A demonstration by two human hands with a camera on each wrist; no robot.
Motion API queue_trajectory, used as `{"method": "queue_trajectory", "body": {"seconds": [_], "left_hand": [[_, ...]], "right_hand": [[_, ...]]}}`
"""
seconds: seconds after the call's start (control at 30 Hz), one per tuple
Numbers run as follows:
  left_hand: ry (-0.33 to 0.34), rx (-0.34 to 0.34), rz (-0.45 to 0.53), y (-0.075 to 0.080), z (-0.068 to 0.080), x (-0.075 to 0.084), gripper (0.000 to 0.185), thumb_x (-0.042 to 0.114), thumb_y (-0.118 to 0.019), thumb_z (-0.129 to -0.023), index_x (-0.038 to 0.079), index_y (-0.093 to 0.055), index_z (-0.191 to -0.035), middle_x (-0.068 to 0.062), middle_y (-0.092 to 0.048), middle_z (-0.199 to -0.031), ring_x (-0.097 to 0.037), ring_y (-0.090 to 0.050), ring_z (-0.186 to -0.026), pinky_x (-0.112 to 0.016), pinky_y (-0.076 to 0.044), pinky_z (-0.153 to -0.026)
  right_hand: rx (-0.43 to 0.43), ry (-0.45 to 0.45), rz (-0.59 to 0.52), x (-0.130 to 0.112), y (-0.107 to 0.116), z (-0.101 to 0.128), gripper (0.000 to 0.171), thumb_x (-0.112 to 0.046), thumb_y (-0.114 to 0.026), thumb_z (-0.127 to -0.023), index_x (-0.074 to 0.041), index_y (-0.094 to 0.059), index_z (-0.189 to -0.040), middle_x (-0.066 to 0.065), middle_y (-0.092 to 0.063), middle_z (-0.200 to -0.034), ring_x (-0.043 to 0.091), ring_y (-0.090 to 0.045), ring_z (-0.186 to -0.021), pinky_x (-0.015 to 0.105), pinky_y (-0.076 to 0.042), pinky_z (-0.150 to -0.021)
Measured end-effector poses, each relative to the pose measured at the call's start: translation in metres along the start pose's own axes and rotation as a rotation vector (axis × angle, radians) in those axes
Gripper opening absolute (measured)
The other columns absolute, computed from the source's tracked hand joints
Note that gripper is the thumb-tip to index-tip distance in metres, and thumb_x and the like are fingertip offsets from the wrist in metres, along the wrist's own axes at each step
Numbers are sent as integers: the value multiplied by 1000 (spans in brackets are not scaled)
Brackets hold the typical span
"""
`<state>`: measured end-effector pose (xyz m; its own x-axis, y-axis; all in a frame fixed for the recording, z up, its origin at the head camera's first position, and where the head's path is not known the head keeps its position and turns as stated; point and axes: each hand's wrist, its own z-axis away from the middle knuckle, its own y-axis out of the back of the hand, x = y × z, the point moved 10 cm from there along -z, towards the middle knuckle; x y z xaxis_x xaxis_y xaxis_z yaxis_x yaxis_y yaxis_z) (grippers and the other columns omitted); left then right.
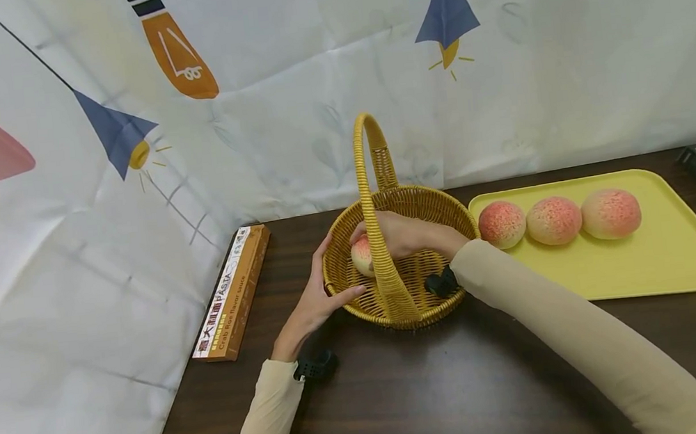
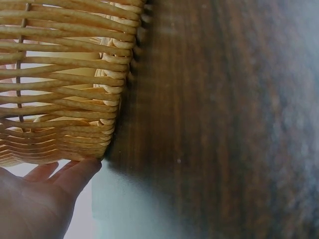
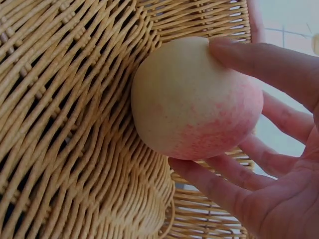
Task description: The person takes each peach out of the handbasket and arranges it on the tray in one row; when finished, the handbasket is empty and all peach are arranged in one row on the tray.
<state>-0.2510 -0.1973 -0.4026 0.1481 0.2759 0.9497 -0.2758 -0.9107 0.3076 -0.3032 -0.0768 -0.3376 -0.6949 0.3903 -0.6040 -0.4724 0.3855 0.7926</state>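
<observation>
Peach [image 3: 194, 99] sits inside the wicker basket [image 1: 350, 234] at about nine o'clock of its bowl, against the woven wall, with the right hand [image 1: 403, 233] curled around it and the fingers [image 3: 269, 59] wrapped over its top and underside. The left hand [image 1: 318, 297] lies with straight fingers flat against the basket's outer wall at about eight o'clock. Best, I judge, to lower the fruit until it rests on the weave before loosening the grip, keeping the steadying palm pressed so the basket does not slide toward the yellow tray [image 1: 673, 262] at three o'clock.

Bright even indoor light, soft shadows under the arms, left wrist view blurred, wide-angle bending at head-view edges
</observation>
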Motion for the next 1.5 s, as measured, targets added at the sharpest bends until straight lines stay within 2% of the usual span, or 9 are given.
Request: {"method": "queue_trajectory", "body": {"seconds": [0.17, 0.4, 0.5, 0.8, 0.9, 1.03, 1.23, 1.4, 1.5], "left_hand": [[-2, 2, 1, 0, 0, 1, 114, 36, -85, -89, 27, -3, -169, -10, -15, -171, -34, -36, -148, -56, -34, -116], [9, 3, -7, -1, 0, 3, 114, 33, -84, -90, 26, -2, -169, -11, -15, -171, -34, -37, -148, -53, -35, -116], [1, -2, -4, -2, 0, 4, 114, 33, -83, -91, 24, -1, -169, -12, -15, -171, -35, -37, -148, -52, -36, -115], [-7, -7, 2, -5, -3, 3, 113, 33, -85, -90, 27, -4, -169, -11, -18, -170, -34, -37, -148, -55, -35, -116], [-1, -14, 9, -6, -4, 3, 113, 32, -84, -90, 27, -3, -168, -11, -18, -170, -34, -37, -148, -55, -35, -116], [18, -4, 3, -5, -3, 2, 112, 32, -84, -90, 28, -3, -168, -9, -17, -170, -32, -33, -151, -55, -32, -118], [21, 10, -4, -2, -1, 1, 111, 35, -83, -90, 29, -5, -168, -9, -15, -171, -33, -30, -151, -56, -31, -118], [10, 3, -8, -1, 0, 1, 112, 37, -83, -90, 29, -4, -169, -9, -11, -172, -34, -27, -153, -58, -28, -119], [16, 13, -20, 2, 2, 0, 111, 35, -83, -90, 28, -4, -169, -10, -11, -172, -35, -27, -153, -59, -28, -119]], "right_hand": [[-19, -10, -1, 1, -3, -2, 55, -26, -84, -85, -3, -68, -132, 15, -65, -129, 29, -60, -117, 41, -49, -102], [-53, -72, 22, 5, -6, -4, 57, -28, -84, -85, -7, -67, -136, 14, -64, -130, 28, -59, -117, 41, -48, -103], [-56, -53, 18, 5, -6, -4, 57, -28, -84, -85, -7, -66, -135, 14, -65, -128, 27, -61, -114, 40, -49, -101], [-36, 14, -69, 7, -3, 1, 54, -27, -90, -79, -7, -71, -126, 7, -70, -116, 20, -65, -100, 34, -53, -90], [-29, 9, -70, 6, 2, 4, 57, -28, -91, -78, -7, -71, -127, 5, -69, -117, 19, -63, -101, 34, -52, -90], [32, -29, -176, 8, 21, 13, 58, -23, -90, -80, -3, -69, -131, 8, -69, -118, 22, -64, -101, 37, -53, -89], [212, -161, -336, 21, 71, 58, 62, -19, -91, -82, -10, -66, -138, 11, -60, -133, 29, -59, -112, 42, -55, -85], [384, -261, -380, 34, 118, 125, 61, -14, -93, -81, -16, -67, -136, 4, -57, -135, 27, -58, -112, 40, -58, -85], [483, -326, -351, 43, 142, 173, 64, -13, -91, -83, -19, -65, -140, 1, -58, -131, 23, -68, -102, 30, -58, -83]]}}
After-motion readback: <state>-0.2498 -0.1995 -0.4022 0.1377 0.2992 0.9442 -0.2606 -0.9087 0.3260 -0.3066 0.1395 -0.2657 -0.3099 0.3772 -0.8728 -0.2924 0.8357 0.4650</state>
